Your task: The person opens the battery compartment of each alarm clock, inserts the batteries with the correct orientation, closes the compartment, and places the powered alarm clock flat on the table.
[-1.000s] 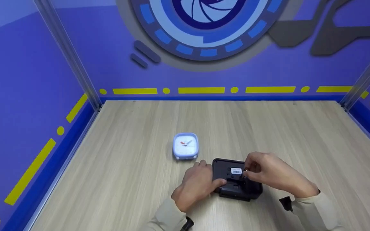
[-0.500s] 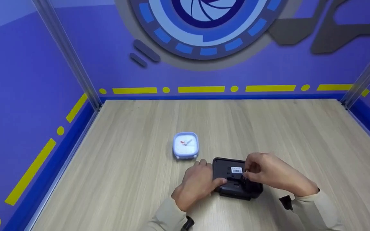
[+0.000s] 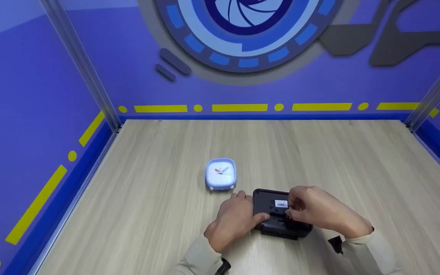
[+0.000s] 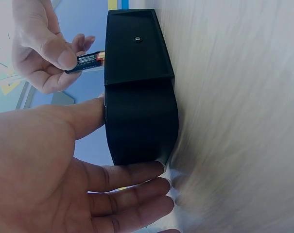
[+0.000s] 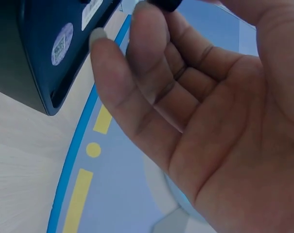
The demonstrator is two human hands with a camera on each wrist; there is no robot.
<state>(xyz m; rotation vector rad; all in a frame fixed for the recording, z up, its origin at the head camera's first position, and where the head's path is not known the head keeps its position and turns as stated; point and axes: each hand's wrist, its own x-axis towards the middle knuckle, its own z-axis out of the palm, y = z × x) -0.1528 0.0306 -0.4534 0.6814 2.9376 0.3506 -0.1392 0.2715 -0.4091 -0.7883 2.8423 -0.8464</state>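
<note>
A black box-shaped device lies on the table with its labelled back up. My left hand grips its left side, the thumb on the back and the fingers along the edge, as the left wrist view also shows. Between thumb and fingertips my right hand pinches a small dark battery. One end of the battery overlaps the device's back edge in the left wrist view. In the right wrist view, the ring and little fingers stay loosely bent beside the device, near a round sticker.
A light blue alarm clock with a white dial stands behind my left hand. The wooden table is bounded by blue-purple panels with yellow marks at the back and sides.
My right hand has shifted slightly left and toward me over the device, still pinching. The left hand, the device and the blue clock stay in place.
</note>
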